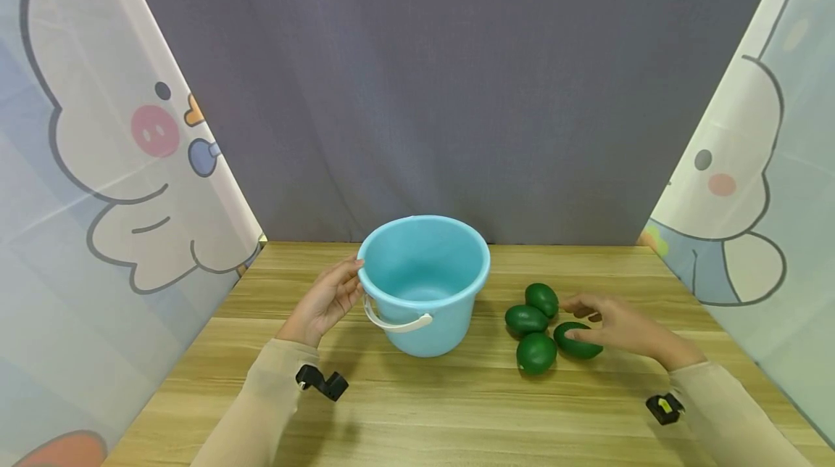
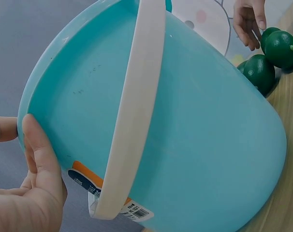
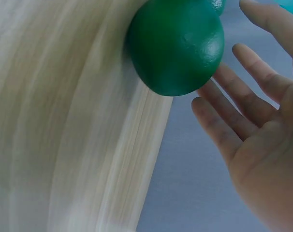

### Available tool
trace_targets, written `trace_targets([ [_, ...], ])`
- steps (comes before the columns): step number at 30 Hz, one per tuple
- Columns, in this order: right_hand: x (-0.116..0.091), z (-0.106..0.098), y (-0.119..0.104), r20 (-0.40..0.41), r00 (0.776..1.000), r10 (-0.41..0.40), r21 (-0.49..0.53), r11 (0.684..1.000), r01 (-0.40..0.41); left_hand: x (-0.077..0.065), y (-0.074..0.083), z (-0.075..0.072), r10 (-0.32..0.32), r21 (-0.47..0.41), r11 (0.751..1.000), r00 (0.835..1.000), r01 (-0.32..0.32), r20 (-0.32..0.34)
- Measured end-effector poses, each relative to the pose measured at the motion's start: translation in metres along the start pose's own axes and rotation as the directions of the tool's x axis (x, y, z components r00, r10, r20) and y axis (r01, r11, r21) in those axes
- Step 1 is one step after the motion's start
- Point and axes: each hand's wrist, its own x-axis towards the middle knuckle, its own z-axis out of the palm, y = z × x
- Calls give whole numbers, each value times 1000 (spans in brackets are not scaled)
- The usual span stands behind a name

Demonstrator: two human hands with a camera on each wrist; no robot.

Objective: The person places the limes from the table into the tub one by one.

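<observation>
A light blue bucket (image 1: 427,315) stands upright on the table, its white handle (image 1: 396,323) hanging down at the front. My left hand (image 1: 329,300) pinches the bucket's rim at its left side; in the left wrist view the fingers (image 2: 42,152) lie on both sides of the rim. Right of the bucket lie several dark green avocados. My right hand (image 1: 616,323) hovers over the rightmost avocado (image 1: 578,341), fingers spread and loosely bent. The right wrist view has an avocado (image 3: 175,46) beside the open palm, with nothing gripped.
Three more avocados, one at the back (image 1: 541,299), one in the middle (image 1: 526,320) and one in front (image 1: 536,353), lie close together on the wooden table (image 1: 417,416). A grey curtain (image 1: 417,90) hangs behind, with cartoon-printed cloth (image 1: 98,249) at the sides.
</observation>
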Motion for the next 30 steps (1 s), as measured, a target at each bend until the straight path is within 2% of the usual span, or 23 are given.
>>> trace_targets([
  [5,-2,3,5,27,999,26,18,999,-27,1,0,-1,-6,-1,1000,1000,6,-1],
  [12,-4,6,12,89,996,6,95,995,-14,0,0,0,-5,0,1000,1000,5,0],
  [20,-6,9,16,89,995,33,91,995,-41,0,0,-1,-5,-7,1000,1000,5,9],
  [30,-7,11,20,114,993,9,118,993,-22,-1,0,-1,-2,-9,1000,1000,2,9],
])
